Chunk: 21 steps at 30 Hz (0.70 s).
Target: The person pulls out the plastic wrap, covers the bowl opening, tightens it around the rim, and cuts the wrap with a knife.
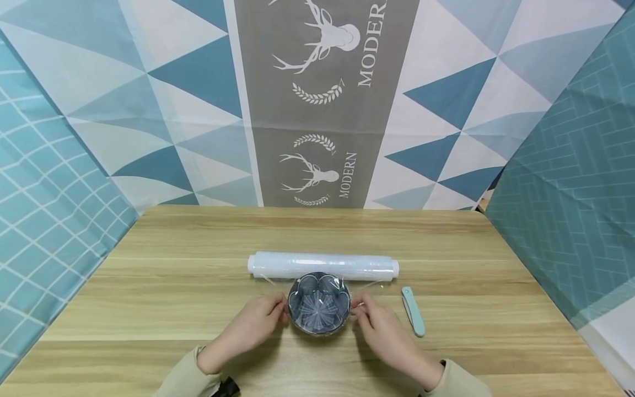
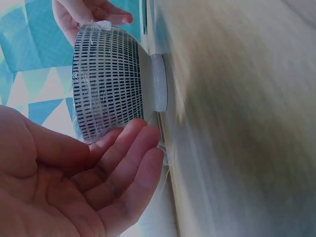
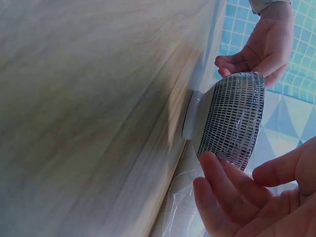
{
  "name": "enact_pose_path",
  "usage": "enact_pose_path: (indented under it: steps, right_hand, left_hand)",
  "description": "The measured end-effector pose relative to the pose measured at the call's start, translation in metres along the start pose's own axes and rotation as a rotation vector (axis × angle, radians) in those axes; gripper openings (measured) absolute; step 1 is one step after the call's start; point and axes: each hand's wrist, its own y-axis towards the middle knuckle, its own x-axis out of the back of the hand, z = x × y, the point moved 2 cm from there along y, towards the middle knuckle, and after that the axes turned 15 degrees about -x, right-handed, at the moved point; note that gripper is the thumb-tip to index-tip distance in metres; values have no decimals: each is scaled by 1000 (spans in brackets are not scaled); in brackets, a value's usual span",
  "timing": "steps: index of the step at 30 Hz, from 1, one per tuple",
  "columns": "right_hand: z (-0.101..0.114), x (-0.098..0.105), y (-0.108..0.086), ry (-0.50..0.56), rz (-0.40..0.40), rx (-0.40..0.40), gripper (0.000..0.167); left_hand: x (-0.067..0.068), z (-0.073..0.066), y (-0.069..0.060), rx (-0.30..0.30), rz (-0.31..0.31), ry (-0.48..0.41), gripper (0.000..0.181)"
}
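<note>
A patterned bowl [image 1: 319, 304] stands upright on the table, clear film stretched over its top and clinging to its checked outer wall [image 2: 106, 79]. My left hand [image 1: 255, 322] is at the bowl's left side, fingertips by the wall, loosely bent and holding nothing visible in the left wrist view. On the right side my right hand [image 1: 389, 336] has its fingertips against or very near the wall [image 3: 232, 118], thumb apart from the fingers. Whether either hand pinches some film at the rim cannot be made out.
Just behind the bowl lies a roll of clear film [image 1: 322, 266], crosswise. A light-blue folding cutter [image 1: 413, 311] rests to the right of my right hand. Patterned cloth [image 1: 317, 110] hangs behind the wooden table [image 1: 173, 286].
</note>
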Motion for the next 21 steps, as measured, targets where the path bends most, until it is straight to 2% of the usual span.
enact_pose_path:
  steps: [5,7,9,14,17,21]
  right_hand:
    - [1,1,0,-14,0,-31,11]
    - [0,2,0,-15,14,-51,11]
    - [0,3,0,-30,12,-63,11]
    - [1,5,2,-48,-29,-51,10]
    - [2,6,4,-40,-45,-44,9]
    - [4,8,8,-25,-61,-54,7]
  left_hand:
    - [1,1,0,39,-1,3,21]
    - [1,2,-1,58,-2,-38,22]
    - [0,3,-3,80,1,-157,24]
    - [-5,4,-8,162,24,-526,42]
    - [-8,2,-9,202,54,-606,49]
    - [-12,-1,-9,227,79,-613,55]
